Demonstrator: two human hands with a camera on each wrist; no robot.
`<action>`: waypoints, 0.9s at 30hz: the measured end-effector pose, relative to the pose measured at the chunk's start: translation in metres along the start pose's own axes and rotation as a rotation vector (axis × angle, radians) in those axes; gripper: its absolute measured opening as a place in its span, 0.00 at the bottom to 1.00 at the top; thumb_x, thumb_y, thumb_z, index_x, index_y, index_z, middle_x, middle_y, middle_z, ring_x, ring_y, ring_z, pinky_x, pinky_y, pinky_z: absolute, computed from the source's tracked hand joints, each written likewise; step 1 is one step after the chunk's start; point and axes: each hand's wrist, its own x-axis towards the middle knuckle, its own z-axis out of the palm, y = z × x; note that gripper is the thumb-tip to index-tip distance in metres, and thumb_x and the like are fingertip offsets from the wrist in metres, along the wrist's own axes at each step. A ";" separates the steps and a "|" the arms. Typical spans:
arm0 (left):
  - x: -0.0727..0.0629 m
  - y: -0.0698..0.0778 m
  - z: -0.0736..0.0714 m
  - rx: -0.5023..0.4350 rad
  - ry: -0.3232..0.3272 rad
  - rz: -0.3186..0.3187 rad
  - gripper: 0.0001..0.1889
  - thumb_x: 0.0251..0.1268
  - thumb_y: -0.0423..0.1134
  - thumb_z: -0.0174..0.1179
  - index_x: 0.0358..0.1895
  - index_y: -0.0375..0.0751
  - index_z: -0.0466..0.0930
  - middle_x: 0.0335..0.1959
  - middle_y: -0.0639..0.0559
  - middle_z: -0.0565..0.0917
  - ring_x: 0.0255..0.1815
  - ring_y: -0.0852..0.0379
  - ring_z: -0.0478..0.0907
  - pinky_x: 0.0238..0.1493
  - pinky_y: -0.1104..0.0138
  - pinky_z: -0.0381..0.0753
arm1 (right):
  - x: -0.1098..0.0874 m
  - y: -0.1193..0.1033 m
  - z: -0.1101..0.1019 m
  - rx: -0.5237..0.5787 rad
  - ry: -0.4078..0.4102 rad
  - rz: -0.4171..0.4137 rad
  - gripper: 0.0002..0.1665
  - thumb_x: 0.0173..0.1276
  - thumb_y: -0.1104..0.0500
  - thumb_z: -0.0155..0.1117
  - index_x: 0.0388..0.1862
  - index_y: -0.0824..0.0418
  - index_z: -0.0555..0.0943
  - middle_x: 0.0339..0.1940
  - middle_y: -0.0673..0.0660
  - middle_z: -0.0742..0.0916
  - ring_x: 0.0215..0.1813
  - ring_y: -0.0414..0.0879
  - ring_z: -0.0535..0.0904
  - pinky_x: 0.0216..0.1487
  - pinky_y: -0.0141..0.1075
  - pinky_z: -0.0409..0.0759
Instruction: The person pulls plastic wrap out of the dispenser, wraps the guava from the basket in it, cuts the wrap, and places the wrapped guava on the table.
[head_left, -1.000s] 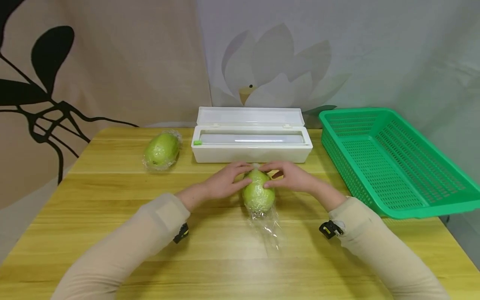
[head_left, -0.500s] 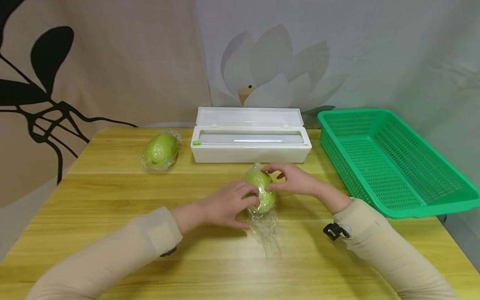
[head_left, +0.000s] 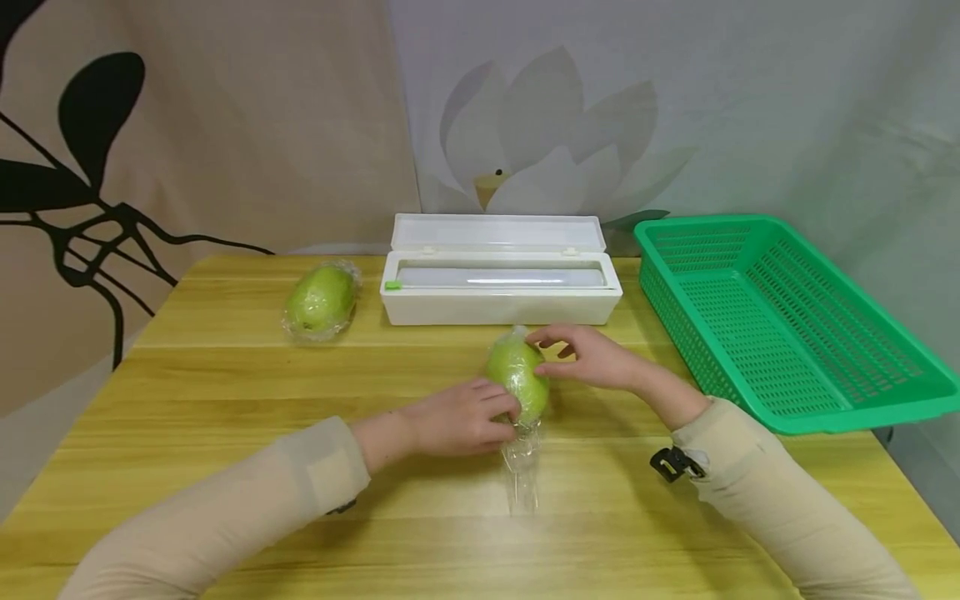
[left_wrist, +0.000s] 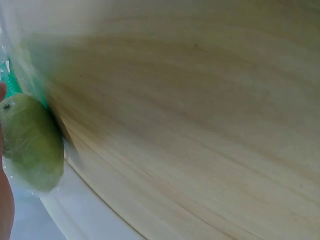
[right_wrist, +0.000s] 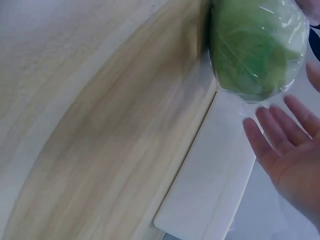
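A green oval fruit (head_left: 517, 377) in clear cling film lies mid-table, a tail of loose cling film (head_left: 521, 479) trailing from its near end. My left hand (head_left: 465, 417) has its fingers curled at that near end and pinches the film; the fingertips are partly hidden. At the far right side of the fruit, my right hand (head_left: 596, 358) touches it with relaxed, spread fingers. The right wrist view shows those fingers (right_wrist: 272, 132) beside the wrapped end of the fruit (right_wrist: 257, 47). In the left wrist view the fruit (left_wrist: 32, 142) appears at the left edge.
Behind the fruit stands a white cling film box (head_left: 501, 308) with its lid raised and a roll inside. Another wrapped green fruit (head_left: 322, 300) lies at the back left. A green plastic basket (head_left: 675, 350) stands on the right of the wooden table (head_left: 225, 392).
My left hand has moved from the fruit's far end to its near end and curled its fingers at the film. The film tail has shifted left and narrowed. My right hand stays near the far end.
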 end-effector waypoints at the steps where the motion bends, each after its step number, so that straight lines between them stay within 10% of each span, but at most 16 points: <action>1: 0.000 -0.001 0.001 -0.028 0.019 -0.009 0.03 0.58 0.40 0.63 0.35 0.50 0.81 0.40 0.57 0.77 0.44 0.60 0.72 0.48 0.72 0.74 | -0.002 -0.001 0.000 -0.011 0.016 -0.013 0.27 0.62 0.58 0.65 0.60 0.65 0.73 0.59 0.62 0.79 0.59 0.58 0.74 0.55 0.48 0.78; 15: -0.002 -0.002 -0.002 -0.144 0.099 -0.049 0.05 0.53 0.37 0.67 0.33 0.47 0.81 0.37 0.57 0.79 0.40 0.61 0.74 0.45 0.73 0.76 | -0.046 -0.010 0.028 -0.474 0.097 -0.413 0.33 0.43 0.45 0.78 0.43 0.58 0.74 0.53 0.57 0.76 0.53 0.50 0.76 0.52 0.42 0.80; 20: -0.002 -0.003 -0.003 -0.139 0.136 -0.039 0.06 0.53 0.35 0.67 0.32 0.45 0.80 0.37 0.56 0.81 0.40 0.61 0.75 0.45 0.74 0.77 | -0.039 -0.006 0.042 -0.527 0.195 -0.658 0.28 0.43 0.46 0.77 0.38 0.58 0.77 0.44 0.54 0.79 0.46 0.45 0.76 0.46 0.35 0.80; 27: -0.001 -0.003 -0.003 -0.163 0.147 -0.051 0.06 0.51 0.33 0.67 0.31 0.44 0.79 0.36 0.56 0.82 0.39 0.61 0.76 0.47 0.74 0.77 | -0.035 -0.010 0.052 -0.527 0.199 -0.791 0.18 0.46 0.52 0.77 0.33 0.55 0.80 0.37 0.49 0.80 0.40 0.39 0.75 0.42 0.27 0.78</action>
